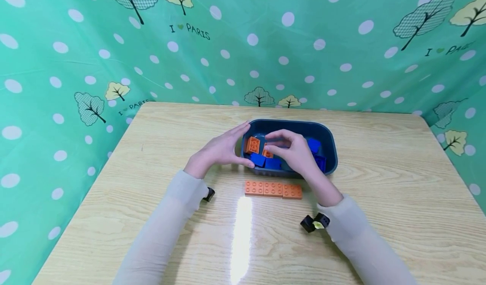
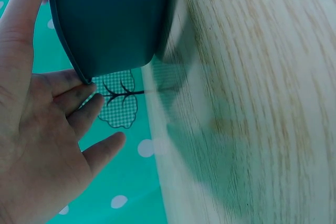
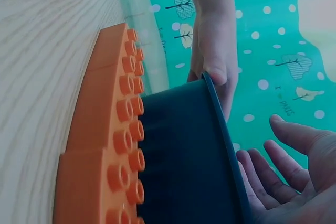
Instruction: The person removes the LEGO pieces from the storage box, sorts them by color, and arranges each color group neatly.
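Observation:
My left hand (image 1: 224, 148) spans the left end of a dark blue plastic bin (image 1: 331, 143), holding it with the thumb over the near rim and the fingers along the far side. In the left wrist view, fingertips touch the bin's rim (image 2: 68, 51). My right hand (image 1: 294, 150) reaches over the bin, thumb and fingers apart above an orange brick (image 1: 268, 153). Another orange brick (image 1: 252, 145) lies to its left, studs showing. Blue bricks (image 1: 272, 163) lie along the near wall, others (image 1: 314, 145) at the right end.
In front of the bin, three orange bricks (image 1: 272, 189) stand in a row, studs up, end to end. The wooden table (image 1: 171, 129) meets a green dotted cloth (image 1: 228, 44) at its back edge. Small black devices (image 1: 308, 223) sit at both wrists.

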`<state>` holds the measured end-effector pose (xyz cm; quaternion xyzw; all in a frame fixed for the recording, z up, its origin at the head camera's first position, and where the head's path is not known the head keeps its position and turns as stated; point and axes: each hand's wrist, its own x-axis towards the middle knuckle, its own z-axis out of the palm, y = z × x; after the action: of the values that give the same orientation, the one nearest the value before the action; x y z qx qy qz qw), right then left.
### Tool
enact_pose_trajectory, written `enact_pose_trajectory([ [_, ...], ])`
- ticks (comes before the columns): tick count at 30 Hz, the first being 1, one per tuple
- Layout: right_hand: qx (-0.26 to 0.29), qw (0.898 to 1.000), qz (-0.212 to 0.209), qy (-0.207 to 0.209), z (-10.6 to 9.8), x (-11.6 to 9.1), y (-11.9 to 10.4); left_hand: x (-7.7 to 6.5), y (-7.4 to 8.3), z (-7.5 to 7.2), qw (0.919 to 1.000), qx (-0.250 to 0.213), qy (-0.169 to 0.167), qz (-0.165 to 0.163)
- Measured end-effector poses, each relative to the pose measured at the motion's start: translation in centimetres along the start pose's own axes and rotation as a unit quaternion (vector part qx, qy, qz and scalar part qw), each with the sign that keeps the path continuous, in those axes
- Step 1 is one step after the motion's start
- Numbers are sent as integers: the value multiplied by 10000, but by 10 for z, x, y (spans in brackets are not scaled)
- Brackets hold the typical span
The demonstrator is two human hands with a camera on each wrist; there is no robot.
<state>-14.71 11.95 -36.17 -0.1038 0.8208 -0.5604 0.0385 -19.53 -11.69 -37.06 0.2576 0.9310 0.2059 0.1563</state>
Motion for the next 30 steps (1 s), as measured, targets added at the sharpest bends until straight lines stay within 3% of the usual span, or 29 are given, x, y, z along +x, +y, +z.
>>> enact_pose_trajectory([
  [6,232,9995,132,-174,12,13,1,0,0,0,10000,13,-6,18],
  [20,145,9981,388,-447,38,36,7,1,-1,2,9999,71,21,130],
  [30,-460,9946,615,-699,45,45,8,0,0,0,9999,111,-8,77],
])
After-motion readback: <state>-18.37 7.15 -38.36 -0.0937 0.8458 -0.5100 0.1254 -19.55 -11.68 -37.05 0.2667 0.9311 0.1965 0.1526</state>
